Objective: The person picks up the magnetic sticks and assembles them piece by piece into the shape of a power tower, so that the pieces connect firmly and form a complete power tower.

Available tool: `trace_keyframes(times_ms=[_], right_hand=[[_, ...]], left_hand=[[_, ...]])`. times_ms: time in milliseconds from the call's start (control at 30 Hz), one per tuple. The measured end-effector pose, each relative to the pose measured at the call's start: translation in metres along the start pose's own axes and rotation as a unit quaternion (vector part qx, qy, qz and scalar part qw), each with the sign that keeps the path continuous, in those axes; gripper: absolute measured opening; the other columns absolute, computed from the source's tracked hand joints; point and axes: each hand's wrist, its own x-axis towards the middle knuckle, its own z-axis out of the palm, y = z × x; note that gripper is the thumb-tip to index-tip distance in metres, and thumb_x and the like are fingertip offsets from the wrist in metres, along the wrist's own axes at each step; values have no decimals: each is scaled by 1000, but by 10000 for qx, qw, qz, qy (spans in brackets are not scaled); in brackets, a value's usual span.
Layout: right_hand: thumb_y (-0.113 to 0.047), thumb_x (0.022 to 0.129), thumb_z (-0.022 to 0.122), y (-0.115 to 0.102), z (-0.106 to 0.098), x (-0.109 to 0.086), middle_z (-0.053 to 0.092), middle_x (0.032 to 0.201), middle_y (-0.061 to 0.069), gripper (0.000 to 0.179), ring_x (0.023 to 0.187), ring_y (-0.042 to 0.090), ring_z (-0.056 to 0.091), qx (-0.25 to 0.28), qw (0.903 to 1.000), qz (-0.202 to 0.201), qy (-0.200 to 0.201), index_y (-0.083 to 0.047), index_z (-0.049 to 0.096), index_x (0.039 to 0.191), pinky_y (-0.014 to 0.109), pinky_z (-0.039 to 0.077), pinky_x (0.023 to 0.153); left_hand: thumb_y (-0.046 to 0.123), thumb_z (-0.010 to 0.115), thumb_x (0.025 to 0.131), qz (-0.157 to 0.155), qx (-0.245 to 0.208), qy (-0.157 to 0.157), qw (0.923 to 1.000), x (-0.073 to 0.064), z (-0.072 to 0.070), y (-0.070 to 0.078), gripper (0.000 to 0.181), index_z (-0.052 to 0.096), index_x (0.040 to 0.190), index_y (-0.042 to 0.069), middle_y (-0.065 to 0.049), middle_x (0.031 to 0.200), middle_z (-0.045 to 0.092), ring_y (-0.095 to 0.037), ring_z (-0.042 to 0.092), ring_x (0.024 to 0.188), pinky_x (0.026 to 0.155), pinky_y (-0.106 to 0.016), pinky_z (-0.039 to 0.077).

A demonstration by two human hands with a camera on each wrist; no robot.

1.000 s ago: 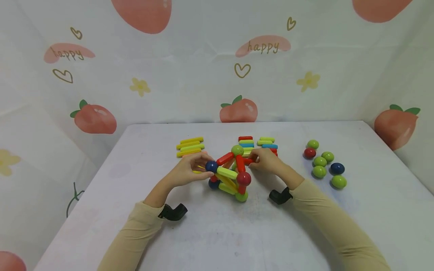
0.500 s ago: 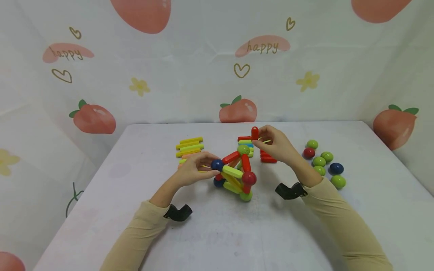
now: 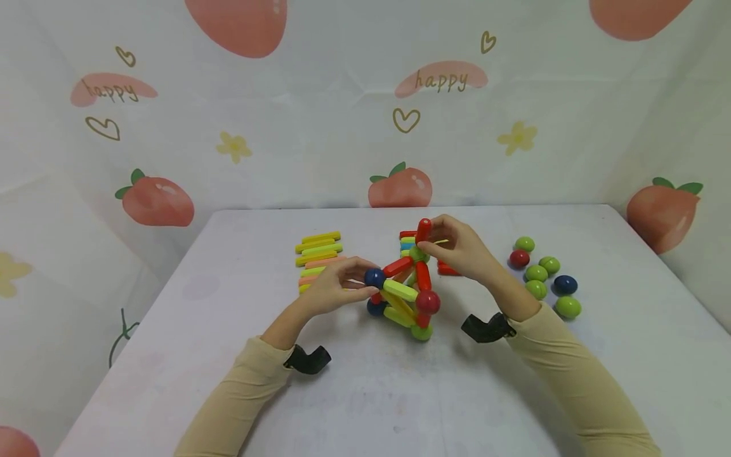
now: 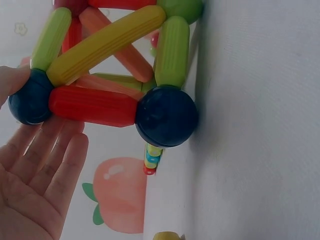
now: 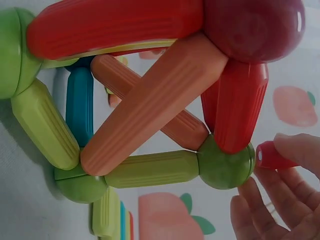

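Observation:
A boxlike frame of toy building rods and balls (image 3: 401, 291) stands mid-table, with red, lime, yellow, orange and blue rods joining coloured balls. My left hand (image 3: 334, 289) pinches its upper dark blue ball (image 3: 374, 278) between thumb and fingers. In the left wrist view, a second blue ball (image 4: 167, 116) sits at the other end of a short red rod (image 4: 94, 105). My right hand (image 3: 464, 249) pinches a loose short red rod (image 3: 424, 230) upright over the top green ball (image 3: 419, 254). In the right wrist view, that rod's end is right at the green ball (image 5: 226, 162).
Yellow, lime and orange rods (image 3: 317, 247) lie in a row behind my left hand. More rods (image 3: 408, 241) lie behind the frame, and red ones (image 3: 448, 269) are partly hidden by my right hand. Several loose balls (image 3: 536, 273) rest at the right. A printed curtain (image 3: 320, 114) hangs behind the table.
My right hand has lifted the red rod from beside the frame, turned it upright and brought it over the top green ball. My left hand and the frame have shifted slightly right.

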Motion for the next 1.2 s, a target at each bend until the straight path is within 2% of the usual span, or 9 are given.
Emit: trace_keyframes(times_ms=[467, 567, 633, 700, 767, 833, 900, 1000, 1200], right_hand=[[-14, 88, 63, 7, 1, -1, 63, 109, 17, 30, 100, 27, 63, 15, 9998, -95, -145, -1, 53, 113, 32, 54, 85], [-20, 93, 57, 11, -3, 1, 61, 113, 17, 30, 101, 25, 62, 302, 9993, 116, -160, -2, 51, 116, 30, 54, 86], [-26, 96, 50, 17, -5, 4, 58, 116, 18, 33, 103, 27, 60, 606, 9974, 367, -95, 0, 50, 118, 34, 53, 90], [-30, 98, 46, 25, -5, 8, 56, 119, 20, 37, 105, 31, 59, 653, 9954, 695, -17, 0, 50, 120, 38, 53, 91], [-29, 98, 47, 34, -2, 12, 57, 120, 21, 37, 103, 34, 60, 328, 9951, 929, -88, 1, 53, 119, 40, 53, 90], [-25, 96, 51, 43, 3, 16, 60, 118, 21, 33, 98, 33, 62, -277, 9942, 999, -289, 0, 57, 117, 37, 55, 85], [-20, 93, 56, 51, 10, 19, 62, 116, 20, 28, 89, 30, 62, -805, 9903, 988, -549, -2, 61, 114, 31, 55, 74], [-14, 89, 60, 58, 18, 22, 63, 112, 21, 25, 79, 25, 61, -1150, 9863, 920, -739, -1, 63, 110, 26, 53, 65], [-11, 81, 69, 57, 30, 26, 67, 94, 18, 20, 81, 24, 62, -1893, 9767, 636, -787, 2, 65, 96, 33, 57, 73]], left_hand=[[7, 66, 84, 26, -27, -5, 10000, 0, 1, 1, 35, 56, 118, 3, -15, 112, 63, -25, 62, 102, 87, -28, 54], [7, 67, 84, 5, 22, -30, 10000, -1, 0, 2, 34, 57, 116, 3, -15, 110, 63, -24, 62, 100, 86, -27, 55], [8, 68, 83, -2, 66, -62, 10000, -2, -1, 3, 33, 58, 114, 4, -14, 108, 62, -22, 62, 99, 85, -27, 55], [9, 69, 83, -21, 109, -91, 9999, -3, -3, 3, 32, 58, 112, 4, -13, 107, 62, -21, 62, 97, 84, -26, 55], [9, 69, 82, -12, 126, -107, 9999, -4, -5, 2, 32, 58, 112, 4, -13, 106, 61, -20, 62, 96, 83, -26, 55], [8, 70, 81, -4, 111, -109, 9999, -6, -7, 1, 32, 58, 111, 4, -13, 106, 61, -20, 62, 95, 82, -26, 56], [8, 70, 81, 7, 88, -121, 9999, -7, -8, 0, 32, 58, 111, 3, -13, 106, 60, -20, 62, 95, 82, -27, 56], [9, 70, 82, 18, 58, -145, 9999, -7, -9, 0, 33, 58, 112, 4, -13, 107, 60, -20, 62, 95, 82, -27, 56], [8, 70, 81, 44, 29, -106, 9999, -8, -8, 0, 33, 58, 111, 3, -14, 107, 60, -20, 62, 95, 81, -26, 56]])
